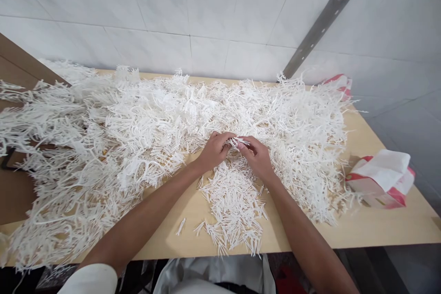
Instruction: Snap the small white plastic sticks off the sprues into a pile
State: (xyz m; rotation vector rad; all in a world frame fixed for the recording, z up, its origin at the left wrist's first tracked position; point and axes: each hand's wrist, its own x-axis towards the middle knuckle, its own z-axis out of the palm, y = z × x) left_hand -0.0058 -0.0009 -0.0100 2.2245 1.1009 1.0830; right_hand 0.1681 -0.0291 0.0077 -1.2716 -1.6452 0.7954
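Note:
My left hand (217, 150) and my right hand (257, 156) meet near the middle of the table. Both are closed on a small cluster of thin white branching strands (237, 142), pinched between the fingertips. Their exact material is too fine to make out. Just below the hands lies a pile of short white stick-like pieces (237, 206). A large tangled heap of longer white strands (138, 124) spreads on the left and behind, and another mass of them (306, 142) lies to the right.
The pale wooden table (372, 229) stands against a tiled wall (213, 4). At the right is a pink and white tissue pack (382, 179); another pink and white packet (339, 85) sits behind the heap. A metal bracket (315, 36) leans there. Brown cardboard (20, 64) is at the left.

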